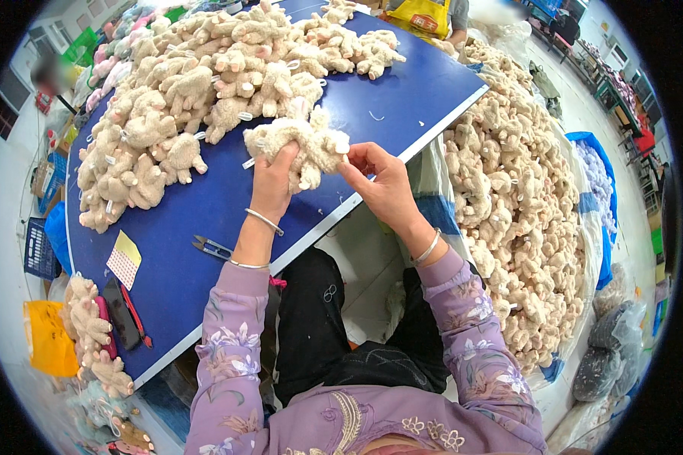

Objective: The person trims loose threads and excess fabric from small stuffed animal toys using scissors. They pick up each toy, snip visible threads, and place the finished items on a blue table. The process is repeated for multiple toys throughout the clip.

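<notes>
A cream, curly-furred plush toy (300,144) is held up above the near edge of the blue table (182,280). My left hand (272,182) grips its body from below, the thumb pressed into the fur. With thumb and forefinger closed, my right hand (379,180) pinches the toy's right end, where a small pale tip shows. What exactly lies between those fingertips is too small to make out. Left of my left wrist, a pair of thread snips (212,247) lies on the table.
A heap of similar plush toys (197,83) covers the table's far and left parts. On my right stands a large sack (442,178) full of more. A sticker sheet (124,260), a phone (121,312) and a red pen (135,317) lie at left. Another person (457,19) is at the far side.
</notes>
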Tool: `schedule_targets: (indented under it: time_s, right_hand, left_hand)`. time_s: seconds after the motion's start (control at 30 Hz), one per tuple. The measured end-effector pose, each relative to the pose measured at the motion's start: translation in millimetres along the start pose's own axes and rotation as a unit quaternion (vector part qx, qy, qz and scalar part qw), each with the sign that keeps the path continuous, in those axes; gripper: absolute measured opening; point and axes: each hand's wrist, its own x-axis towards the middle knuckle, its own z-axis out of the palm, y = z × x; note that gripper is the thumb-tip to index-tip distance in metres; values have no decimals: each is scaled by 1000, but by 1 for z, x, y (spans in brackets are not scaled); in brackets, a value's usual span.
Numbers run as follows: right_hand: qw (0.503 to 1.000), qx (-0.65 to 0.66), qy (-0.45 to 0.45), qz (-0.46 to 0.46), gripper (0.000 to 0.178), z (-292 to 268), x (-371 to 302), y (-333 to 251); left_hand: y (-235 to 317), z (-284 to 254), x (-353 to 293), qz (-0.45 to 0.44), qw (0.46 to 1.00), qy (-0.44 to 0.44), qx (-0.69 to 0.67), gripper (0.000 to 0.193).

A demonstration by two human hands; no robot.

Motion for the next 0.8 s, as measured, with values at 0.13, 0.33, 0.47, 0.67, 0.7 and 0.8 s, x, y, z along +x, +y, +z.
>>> schedule_targets:
  time_s: [0.13,0.33,0.47,0.67,0.7,0.8]
  right_hand:
    - [994,-62,84,39,18,-4,4,10]
    - [996,-76,33,28,22,-10,9,12]
    - [989,103,2,104,27,-19,17,7]
    - [990,110,-37,87,23,-23,16,9]
    - [987,123,-21,98,25,-23,15,6]
    - [975,170,-81,121,28,-26,13,3]
  left_hand:
    - [0,3,-6,5,998,-20,63,24]
    - [5,5,-9,-3,999,-5,47,17]
    - [4,-1,-6,-9,999,-8,30,20]
    - [0,6,-9,2,999,-24,27,20]
    - [1,4,-7,-5,999,-20,24,21]
    - [-3,-3,2,14,1000,-26,-1,22]
